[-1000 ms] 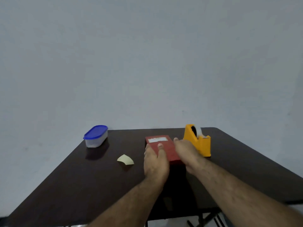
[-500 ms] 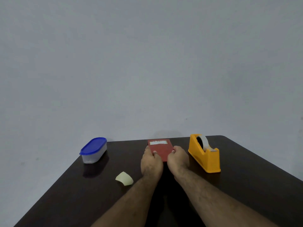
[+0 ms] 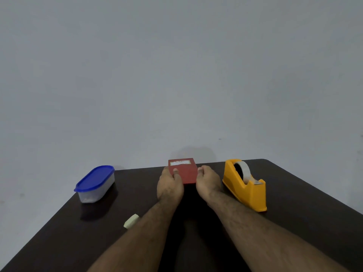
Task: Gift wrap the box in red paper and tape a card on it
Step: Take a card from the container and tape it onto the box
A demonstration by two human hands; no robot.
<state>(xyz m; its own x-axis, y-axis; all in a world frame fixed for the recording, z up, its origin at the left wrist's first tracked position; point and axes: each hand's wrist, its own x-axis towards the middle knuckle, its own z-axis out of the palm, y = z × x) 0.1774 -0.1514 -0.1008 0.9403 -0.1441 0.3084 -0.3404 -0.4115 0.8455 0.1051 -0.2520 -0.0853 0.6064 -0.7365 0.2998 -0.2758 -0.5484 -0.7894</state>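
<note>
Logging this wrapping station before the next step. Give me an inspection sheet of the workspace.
Surface: dark brown table, bare patches visible.
Job's things: red paper-wrapped box with a pale label near its far edge; yellow plastic tape dispenser to its right; small cream card lying near the left forearm.
Clutter: translucent oval container with blue lid, far left.
Hands: left hand and right hand grip the box from either side.
Cables: nothing seen.
Surroundings: plain grey wall.
</note>
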